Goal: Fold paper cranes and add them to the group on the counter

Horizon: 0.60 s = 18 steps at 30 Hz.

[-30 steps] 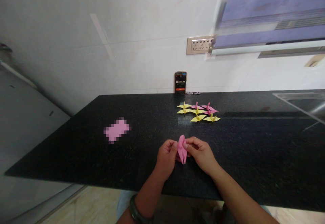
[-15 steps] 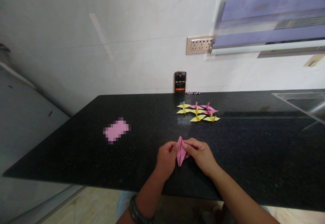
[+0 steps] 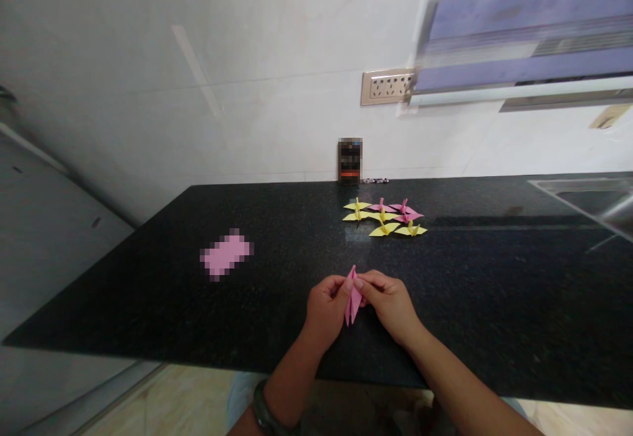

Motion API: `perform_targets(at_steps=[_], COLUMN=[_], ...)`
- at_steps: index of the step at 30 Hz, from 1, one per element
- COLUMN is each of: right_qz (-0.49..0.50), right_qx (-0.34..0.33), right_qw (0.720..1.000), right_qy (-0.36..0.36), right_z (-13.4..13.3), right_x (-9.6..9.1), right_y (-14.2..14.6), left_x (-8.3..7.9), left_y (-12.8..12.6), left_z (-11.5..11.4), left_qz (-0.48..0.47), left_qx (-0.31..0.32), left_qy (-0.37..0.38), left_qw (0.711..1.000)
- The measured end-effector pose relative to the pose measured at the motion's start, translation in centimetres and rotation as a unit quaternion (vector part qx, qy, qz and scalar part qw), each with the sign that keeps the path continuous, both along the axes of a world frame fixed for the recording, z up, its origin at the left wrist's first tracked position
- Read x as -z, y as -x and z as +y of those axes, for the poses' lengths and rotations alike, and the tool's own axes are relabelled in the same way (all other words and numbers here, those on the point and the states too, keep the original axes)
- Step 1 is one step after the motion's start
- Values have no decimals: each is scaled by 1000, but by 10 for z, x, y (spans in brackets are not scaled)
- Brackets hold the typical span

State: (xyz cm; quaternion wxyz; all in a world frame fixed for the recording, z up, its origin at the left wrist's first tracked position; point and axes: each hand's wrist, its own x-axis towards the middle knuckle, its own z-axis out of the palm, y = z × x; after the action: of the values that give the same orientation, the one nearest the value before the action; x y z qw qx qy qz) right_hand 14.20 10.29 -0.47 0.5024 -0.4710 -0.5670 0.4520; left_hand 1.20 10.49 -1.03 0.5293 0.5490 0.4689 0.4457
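Pinches a folded pink paper [image 3: 352,297] with the left hand [image 3: 325,305] on one side and the right hand [image 3: 388,301] on the other, fingertips closed near its upper point. Holds it on end over the near part of the black counter [image 3: 148,291] (touching or not, cannot tell). Farther back, finds yellow and pink paper cranes [image 3: 386,218] clustered; well apart to the left, a pink sheet [image 3: 226,254]; against the wall, a phone [image 3: 350,160] upright.
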Motion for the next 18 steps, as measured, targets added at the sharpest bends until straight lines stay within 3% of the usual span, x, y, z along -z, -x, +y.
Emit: perform_targets(at_steps=[18], right_qz=[29], right_qx=[-4], right_qw=[999], right_qy=[19], right_z=[-2], right_x=[1], right_y=[-1], left_x=[1], left_y=[1], left_z=[0], left_qz=[30], left_qx=[17], left_qy=[-28], left_qw=[999])
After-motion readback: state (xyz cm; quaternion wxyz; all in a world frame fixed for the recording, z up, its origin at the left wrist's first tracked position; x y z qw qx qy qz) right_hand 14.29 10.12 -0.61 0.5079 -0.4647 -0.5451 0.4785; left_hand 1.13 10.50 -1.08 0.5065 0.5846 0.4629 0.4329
